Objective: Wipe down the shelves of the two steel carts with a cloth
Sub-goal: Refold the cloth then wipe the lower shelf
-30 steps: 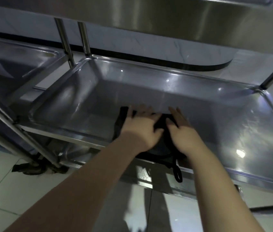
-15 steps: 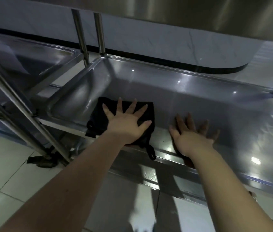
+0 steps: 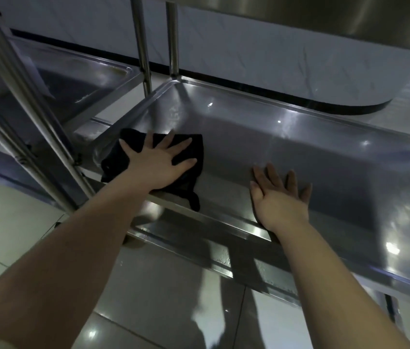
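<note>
A black cloth (image 3: 193, 152) lies flat at the near left corner of a steel cart's lower shelf (image 3: 312, 152). My left hand (image 3: 159, 159) presses on it with fingers spread straight. A loop of the cloth hangs over the shelf's front rim. To the right, my right hand (image 3: 279, 195) rests flat on the bare shelf by the front rim, fingers straight, holding nothing. A second steel cart's shelf (image 3: 78, 79) sits to the left.
The upper shelf (image 3: 324, 13) of the cart overhangs at the top. Upright steel posts (image 3: 143, 46) stand at the back left corner, and slanted ones (image 3: 30, 117) at the near left. Pale tiled floor (image 3: 10, 222) lies below, with a white wall and dark skirting behind.
My left hand has slid the cloth leftward to the shelf's near left corner. My right hand came off the cloth and now lies flat on the shelf.
</note>
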{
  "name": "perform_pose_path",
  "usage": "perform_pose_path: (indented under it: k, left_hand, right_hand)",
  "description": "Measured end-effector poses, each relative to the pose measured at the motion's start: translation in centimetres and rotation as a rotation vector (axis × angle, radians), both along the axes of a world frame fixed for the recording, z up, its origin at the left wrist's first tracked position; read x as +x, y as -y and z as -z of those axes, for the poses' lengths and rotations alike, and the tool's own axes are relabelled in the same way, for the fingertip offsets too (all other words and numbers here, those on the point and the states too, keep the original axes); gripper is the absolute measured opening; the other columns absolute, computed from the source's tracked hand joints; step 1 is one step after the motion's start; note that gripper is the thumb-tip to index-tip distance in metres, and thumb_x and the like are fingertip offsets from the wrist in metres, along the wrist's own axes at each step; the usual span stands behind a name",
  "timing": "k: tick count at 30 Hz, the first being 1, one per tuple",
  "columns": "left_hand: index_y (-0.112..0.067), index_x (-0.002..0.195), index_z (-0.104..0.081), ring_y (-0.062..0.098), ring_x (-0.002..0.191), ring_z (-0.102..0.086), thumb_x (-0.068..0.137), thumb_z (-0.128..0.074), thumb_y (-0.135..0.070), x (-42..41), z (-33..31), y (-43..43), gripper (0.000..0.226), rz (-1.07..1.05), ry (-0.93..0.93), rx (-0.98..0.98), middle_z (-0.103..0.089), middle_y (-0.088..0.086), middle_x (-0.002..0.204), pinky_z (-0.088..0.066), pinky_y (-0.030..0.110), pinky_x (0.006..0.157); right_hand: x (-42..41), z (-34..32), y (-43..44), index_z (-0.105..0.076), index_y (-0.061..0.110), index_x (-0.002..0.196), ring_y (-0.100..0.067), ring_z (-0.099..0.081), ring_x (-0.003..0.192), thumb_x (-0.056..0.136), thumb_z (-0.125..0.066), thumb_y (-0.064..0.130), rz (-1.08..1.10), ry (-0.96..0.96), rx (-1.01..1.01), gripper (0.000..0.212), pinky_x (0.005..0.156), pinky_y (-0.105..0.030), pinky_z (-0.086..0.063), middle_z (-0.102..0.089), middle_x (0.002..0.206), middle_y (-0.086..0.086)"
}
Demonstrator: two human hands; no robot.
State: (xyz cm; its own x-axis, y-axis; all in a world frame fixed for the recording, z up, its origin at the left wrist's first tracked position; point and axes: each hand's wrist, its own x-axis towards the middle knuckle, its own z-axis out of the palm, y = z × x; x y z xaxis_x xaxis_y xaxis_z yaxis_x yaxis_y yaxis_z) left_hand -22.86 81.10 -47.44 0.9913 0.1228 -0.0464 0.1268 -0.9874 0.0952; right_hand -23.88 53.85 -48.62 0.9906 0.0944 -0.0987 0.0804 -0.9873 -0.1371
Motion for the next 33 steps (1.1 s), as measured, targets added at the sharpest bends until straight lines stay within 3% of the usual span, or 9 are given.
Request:
perform_pose_path:
  k: [4, 9, 12, 21, 27, 33]
  left_hand:
    - [-0.063, 0.14, 0.001, 0.035, 0.146, 0.01, 0.082, -0.011, -0.081, 0.5, -0.4, 2.5, 0.062, 0.004, -0.047, 0.013, 0.003, -0.016, 0.16, 0.011, 0.079, 0.096]
    - [-0.06, 0.142, 0.004, 0.037, 0.145, 0.014, 0.087, -0.013, -0.076, 1.0, -0.4, 11.2, 0.06, 0.306, -0.043, 0.021, 0.009, -0.014, 0.16, 0.011, 0.08, 0.095]
    - [-0.062, 0.141, 0.003, 0.033, 0.146, 0.016, 0.084, -0.013, -0.08, 1.3, -0.5, 11.5, 0.062, 0.328, -0.062, -0.015, 0.008, -0.016, 0.16, 0.012, 0.079, 0.097]
    - [-0.065, 0.139, -0.002, 0.029, 0.146, 0.014, 0.073, -0.008, -0.088, -1.5, -1.1, -3.4, 0.071, -0.079, -0.054, -0.021, 0.004, -0.019, 0.159, 0.014, 0.079, 0.097]
    - [-0.063, 0.141, 0.001, 0.037, 0.144, 0.016, 0.082, -0.011, -0.082, -2.1, -1.4, -1.8, 0.063, -0.113, -0.086, -0.027, 0.01, -0.017, 0.159, 0.01, 0.08, 0.097]
    - [-0.06, 0.143, -0.001, 0.04, 0.144, 0.016, 0.084, -0.012, -0.078, -1.9, -0.7, 9.7, 0.063, 0.193, -0.048, -0.005, 0.007, -0.015, 0.16, 0.014, 0.08, 0.094]
  right_hand:
    - [-0.4, -0.1, -0.4, 0.002, 0.05, 0.15, -0.034, 0.01, 0.148, 0.1, -0.011, 0.053, 0.001, -0.028, -0.02, 0.052, 0.113, -0.064, 0.008, 0.009, 0.161, 0.018]
    - [-0.7, -0.2, -0.4, 0.005, 0.035, 0.154, -0.031, 0.011, 0.149, 0.101, -0.016, 0.039, 0.031, -0.03, -0.028, 0.057, 0.115, -0.061, 0.005, 0.011, 0.162, 0.014]
    - [-0.7, -0.2, -0.1, 0.005, 0.032, 0.155, -0.028, 0.008, 0.149, 0.1, -0.017, 0.036, 0.039, -0.018, -0.007, 0.059, 0.116, -0.059, 0.003, 0.01, 0.162, 0.015]
    - [-0.7, -0.1, -0.1, -0.002, 0.044, 0.152, -0.028, 0.003, 0.15, 0.101, -0.015, 0.046, 0.03, -0.002, 0.01, 0.053, 0.117, -0.057, 0.002, 0.007, 0.161, 0.018]
    - [-0.9, -0.2, -0.2, 0.005, 0.042, 0.152, -0.031, 0.007, 0.149, 0.101, -0.013, 0.044, 0.022, -0.032, -0.016, 0.054, 0.116, -0.06, 0.003, 0.013, 0.161, 0.017]
    - [-0.8, -0.5, -0.7, 0.006, 0.038, 0.153, -0.032, 0.009, 0.149, 0.101, -0.015, 0.041, 0.02, -0.054, -0.033, 0.056, 0.115, -0.062, 0.003, 0.013, 0.161, 0.016]
